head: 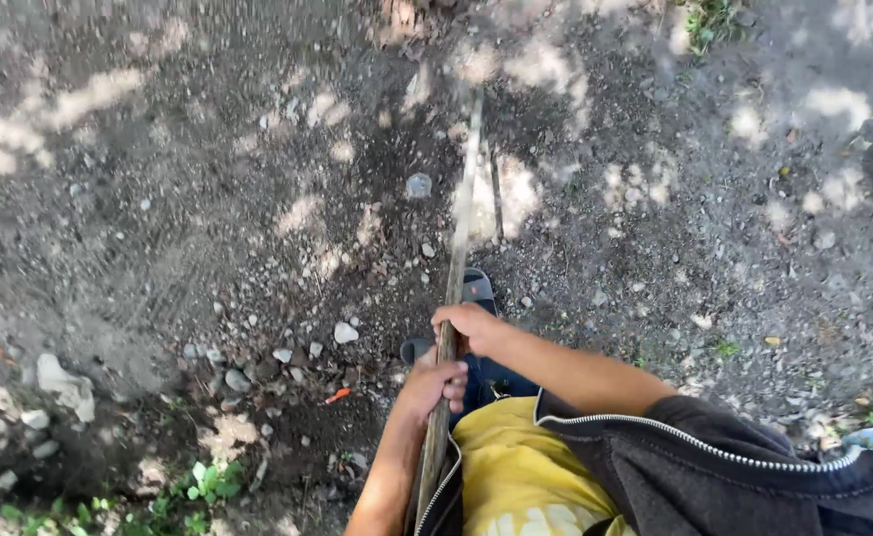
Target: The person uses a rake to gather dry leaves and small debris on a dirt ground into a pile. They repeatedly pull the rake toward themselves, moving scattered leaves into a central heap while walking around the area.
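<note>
Hands both clenched one long wooden handle [453, 268]: right hand [464, 323] farther, left hand [436, 382] nearer. Its far end met the dirt ground [158, 199], where faint scrape lines showed; stones and litter remained.

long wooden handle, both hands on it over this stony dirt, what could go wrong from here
The handle runs right over the sandalled foot, so its blurred far end might hit toes. Loose stones could be flicked up. The left hand and right hand grip bare wood close together, so splinters or slipping seem possible.

Bare dirt ground [158, 199] — scattered stones [345, 333], an orange scrap [338, 395].
</note>
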